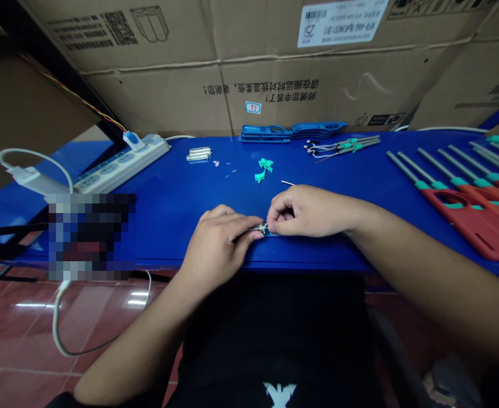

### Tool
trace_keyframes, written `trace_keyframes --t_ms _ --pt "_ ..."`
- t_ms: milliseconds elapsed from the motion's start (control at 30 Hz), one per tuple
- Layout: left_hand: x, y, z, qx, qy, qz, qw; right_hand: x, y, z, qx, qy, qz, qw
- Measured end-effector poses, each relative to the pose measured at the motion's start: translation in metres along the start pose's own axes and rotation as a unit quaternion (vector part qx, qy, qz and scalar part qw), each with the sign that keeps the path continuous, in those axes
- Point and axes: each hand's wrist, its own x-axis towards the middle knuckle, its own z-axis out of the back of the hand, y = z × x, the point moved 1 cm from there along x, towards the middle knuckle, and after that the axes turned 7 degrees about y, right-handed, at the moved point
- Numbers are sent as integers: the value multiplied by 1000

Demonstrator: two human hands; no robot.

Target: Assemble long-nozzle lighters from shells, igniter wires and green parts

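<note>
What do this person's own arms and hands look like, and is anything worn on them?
The left hand and right hand are ungloved, with no ring or watch visible. The forearms are bare too; a black sleeve shows at the lower left. The black top carries a white print.

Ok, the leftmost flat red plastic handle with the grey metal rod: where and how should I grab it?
Probably by the broad end of that red plastic handle, coming from the near left: that end lies toward you and its left edge is uncovered, while the grey metal rod points away.
</note>
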Motion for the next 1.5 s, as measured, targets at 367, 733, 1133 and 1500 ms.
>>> trace_keyframes --t_ms 367,733,1133,1500 --pt "-2 1 -3 -5 -8 -14 1000 0 -1 0 24 15 -4 1000" --pt "-3 -4 -5 2 -58 -9 998 0 -1 -1 50 11 -15 999" --pt "-2 -6 -6 -11 -60 -49 997 -6 2 7 -47 -9 46 998" --pt "-1 -8 -3 -36 -29 -7 999 -7 -1 5 -224 -32 228 947"
